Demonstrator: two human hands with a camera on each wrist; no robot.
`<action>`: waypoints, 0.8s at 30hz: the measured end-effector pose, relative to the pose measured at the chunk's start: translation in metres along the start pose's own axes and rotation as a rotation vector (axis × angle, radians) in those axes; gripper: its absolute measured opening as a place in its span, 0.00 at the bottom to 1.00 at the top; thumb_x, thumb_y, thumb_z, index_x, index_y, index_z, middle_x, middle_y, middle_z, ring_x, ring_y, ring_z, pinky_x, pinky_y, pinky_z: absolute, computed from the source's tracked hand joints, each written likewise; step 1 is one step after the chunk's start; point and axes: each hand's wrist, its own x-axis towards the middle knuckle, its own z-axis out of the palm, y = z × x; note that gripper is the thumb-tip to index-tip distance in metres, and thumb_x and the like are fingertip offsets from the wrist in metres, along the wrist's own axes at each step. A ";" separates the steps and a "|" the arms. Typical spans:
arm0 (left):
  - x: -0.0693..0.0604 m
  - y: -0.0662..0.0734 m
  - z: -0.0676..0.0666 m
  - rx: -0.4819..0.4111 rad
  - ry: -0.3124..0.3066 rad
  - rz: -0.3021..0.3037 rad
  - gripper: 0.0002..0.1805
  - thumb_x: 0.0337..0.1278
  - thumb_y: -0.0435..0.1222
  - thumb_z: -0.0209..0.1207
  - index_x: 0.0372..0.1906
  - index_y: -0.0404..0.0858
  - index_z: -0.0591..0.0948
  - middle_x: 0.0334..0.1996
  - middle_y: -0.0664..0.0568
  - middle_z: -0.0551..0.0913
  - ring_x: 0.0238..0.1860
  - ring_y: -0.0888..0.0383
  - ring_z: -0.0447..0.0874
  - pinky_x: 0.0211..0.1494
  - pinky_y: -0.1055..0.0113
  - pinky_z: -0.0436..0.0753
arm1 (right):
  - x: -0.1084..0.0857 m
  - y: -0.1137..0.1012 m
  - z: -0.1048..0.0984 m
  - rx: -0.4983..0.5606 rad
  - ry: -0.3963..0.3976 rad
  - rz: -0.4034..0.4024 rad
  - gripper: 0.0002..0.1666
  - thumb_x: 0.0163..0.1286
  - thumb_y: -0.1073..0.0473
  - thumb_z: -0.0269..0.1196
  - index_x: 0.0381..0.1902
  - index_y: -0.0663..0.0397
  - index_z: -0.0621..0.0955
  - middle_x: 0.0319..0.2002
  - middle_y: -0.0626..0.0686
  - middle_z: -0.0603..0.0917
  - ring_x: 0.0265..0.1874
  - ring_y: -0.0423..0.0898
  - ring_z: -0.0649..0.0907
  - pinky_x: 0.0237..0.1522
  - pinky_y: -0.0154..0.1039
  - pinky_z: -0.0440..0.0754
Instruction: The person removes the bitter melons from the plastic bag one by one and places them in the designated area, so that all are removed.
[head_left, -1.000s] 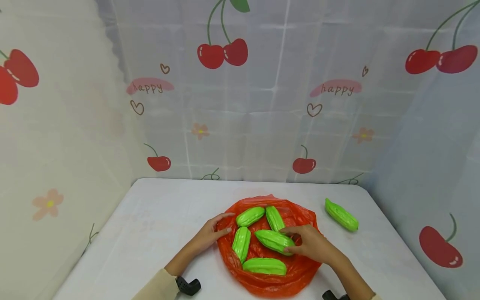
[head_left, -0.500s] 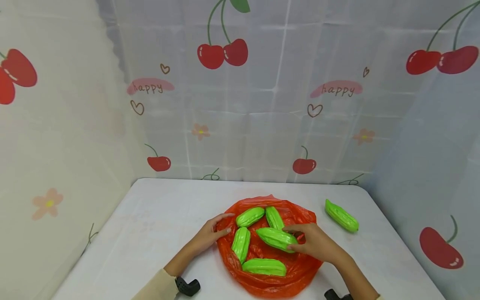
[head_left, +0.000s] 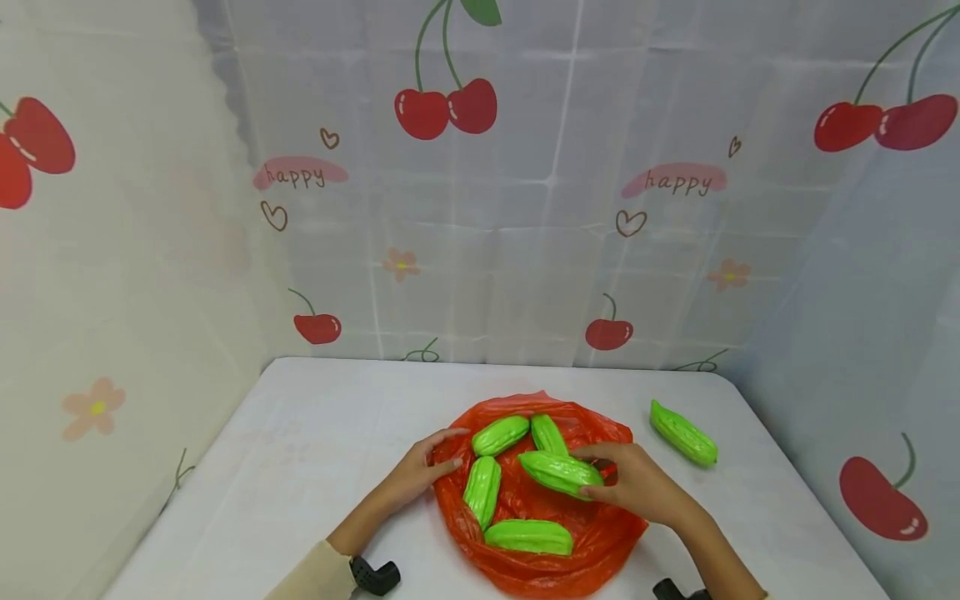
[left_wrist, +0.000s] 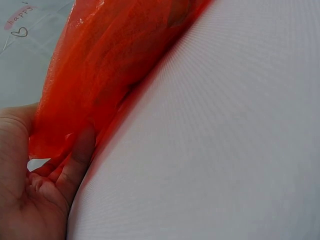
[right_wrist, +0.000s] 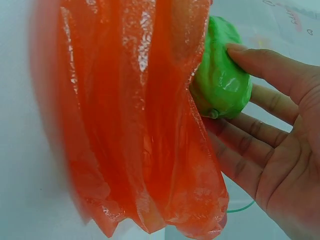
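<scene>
Cherry-print curtain (head_left: 487,292), crinkled red bag (head_left: 555,577), ribbed green gourds (head_left: 528,537) inside, right hand (head_left: 628,483) pinching another gourd (head_left: 558,473), left hand (head_left: 422,465) gripping bag

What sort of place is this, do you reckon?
Probably a small staged booth for filming or practice, not a lived-in room: cherry-print sheets hang at the back and both sides, a white table stands between them, and a red bag of green vegetables sits on it.
</scene>
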 end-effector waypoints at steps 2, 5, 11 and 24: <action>0.000 -0.001 0.000 0.003 -0.002 -0.003 0.26 0.70 0.38 0.62 0.71 0.45 0.73 0.72 0.46 0.70 0.70 0.47 0.69 0.60 0.72 0.76 | -0.001 0.000 -0.001 -0.016 0.017 0.004 0.30 0.61 0.48 0.75 0.59 0.51 0.83 0.50 0.45 0.86 0.46 0.47 0.83 0.48 0.48 0.86; -0.001 -0.001 0.000 -0.005 -0.006 -0.001 0.26 0.70 0.37 0.62 0.71 0.45 0.73 0.72 0.46 0.70 0.69 0.47 0.70 0.59 0.72 0.77 | -0.001 -0.001 -0.001 -0.044 0.047 -0.002 0.30 0.62 0.48 0.75 0.60 0.51 0.83 0.51 0.45 0.85 0.47 0.46 0.83 0.49 0.48 0.86; -0.002 -0.002 0.001 -0.012 -0.002 0.011 0.26 0.70 0.37 0.62 0.70 0.44 0.73 0.71 0.47 0.71 0.68 0.47 0.70 0.60 0.72 0.77 | -0.002 0.001 -0.001 -0.065 0.089 -0.028 0.30 0.62 0.51 0.75 0.61 0.52 0.82 0.52 0.44 0.84 0.48 0.46 0.82 0.48 0.40 0.85; -0.003 -0.002 0.002 -0.001 -0.001 0.005 0.26 0.70 0.38 0.61 0.71 0.46 0.73 0.71 0.47 0.71 0.68 0.48 0.70 0.60 0.70 0.77 | -0.005 -0.003 -0.002 -0.061 0.142 -0.040 0.29 0.61 0.49 0.75 0.59 0.48 0.83 0.48 0.43 0.82 0.48 0.46 0.80 0.45 0.40 0.86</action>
